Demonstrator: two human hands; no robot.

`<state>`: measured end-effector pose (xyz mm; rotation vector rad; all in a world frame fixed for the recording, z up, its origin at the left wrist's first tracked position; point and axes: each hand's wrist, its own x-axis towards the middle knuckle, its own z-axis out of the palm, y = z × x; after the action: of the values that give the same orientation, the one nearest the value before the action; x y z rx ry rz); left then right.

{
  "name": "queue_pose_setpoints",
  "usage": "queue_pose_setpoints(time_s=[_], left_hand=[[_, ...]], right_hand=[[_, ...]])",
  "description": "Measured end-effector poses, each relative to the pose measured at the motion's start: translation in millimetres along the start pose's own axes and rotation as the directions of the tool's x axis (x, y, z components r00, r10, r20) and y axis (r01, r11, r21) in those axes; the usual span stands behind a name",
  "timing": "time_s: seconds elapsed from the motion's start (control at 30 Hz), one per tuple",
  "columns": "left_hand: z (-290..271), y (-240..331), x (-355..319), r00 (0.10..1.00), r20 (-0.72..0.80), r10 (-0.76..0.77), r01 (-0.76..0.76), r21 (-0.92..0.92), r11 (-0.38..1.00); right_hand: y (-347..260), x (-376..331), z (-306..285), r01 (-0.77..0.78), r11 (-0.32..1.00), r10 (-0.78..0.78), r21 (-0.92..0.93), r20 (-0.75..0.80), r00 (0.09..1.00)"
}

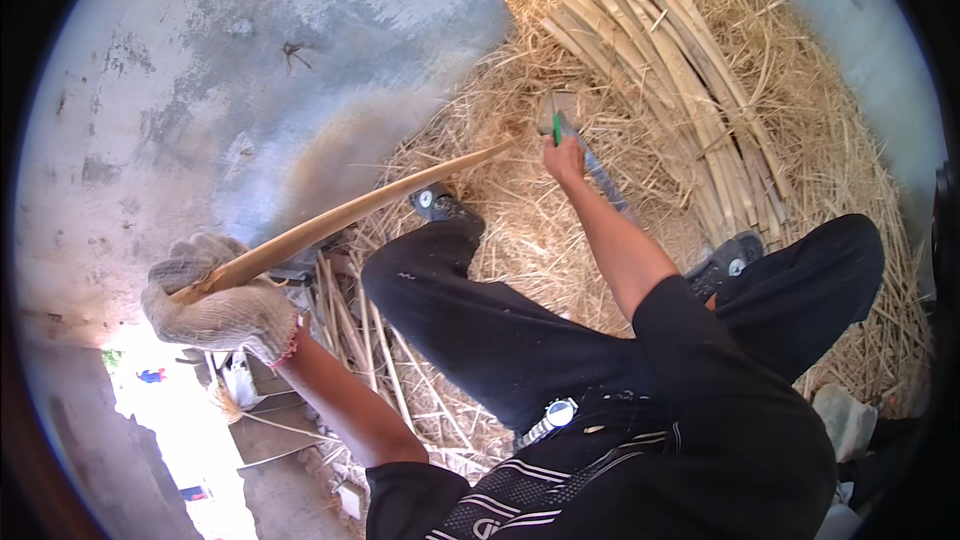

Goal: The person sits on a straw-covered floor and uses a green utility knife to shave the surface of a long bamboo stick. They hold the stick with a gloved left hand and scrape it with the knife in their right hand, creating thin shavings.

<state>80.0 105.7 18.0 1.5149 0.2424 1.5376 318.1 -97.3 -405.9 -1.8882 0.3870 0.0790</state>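
Note:
My left hand (pixel 225 305), in a knitted work glove, is closed around the thick near end of a long, slightly curved wooden strip (pixel 360 205). From the glove the strip slants up to the right, and its thin far end comes close to my right hand (pixel 564 160). That hand is bare and closed on a green-handled tool (pixel 557 127), whose kind is partly hidden by my fingers. Beside it, a grey flat piece (pixel 600 175) slants down behind my forearm; I cannot tell whether it belongs to the tool.
A bundle of long split strips (pixel 690 90) lies at the far right on a floor strewn with shavings (pixel 530 250). A worn grey-blue wall (pixel 260 50) stands at left. My bent legs (pixel 480 330) flank the work spot; a wristwatch (pixel 560 413) rests at my waist.

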Motion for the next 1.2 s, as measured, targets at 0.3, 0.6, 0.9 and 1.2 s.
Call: queue_pose_setpoints(time_s=[0.3,0.6,0.9,1.2], left_hand=[[6,-18,-6,0.999,-0.039,0.027,-0.029,-0.060,0.998],[29,15,-30,0.999,-0.001,-0.049,0.049,-0.092,0.995],[1,-30,-13,0.866,0.058,0.496,-0.473,0.416,0.777],[17,-18,-24,0.965,-0.101,0.244,-0.214,0.241,0.947]], right_hand=[[-67,-80,5,-0.074,0.887,-0.143,0.456,0.423,0.895],[-114,-99,-5,0.210,0.939,-0.308,0.274,0.391,0.867],[-203,-279,-124,0.633,0.666,-0.746,0.394,0.360,0.561],[-189,-261,-109,0.759,0.606,-0.787,0.241,0.321,0.526]])
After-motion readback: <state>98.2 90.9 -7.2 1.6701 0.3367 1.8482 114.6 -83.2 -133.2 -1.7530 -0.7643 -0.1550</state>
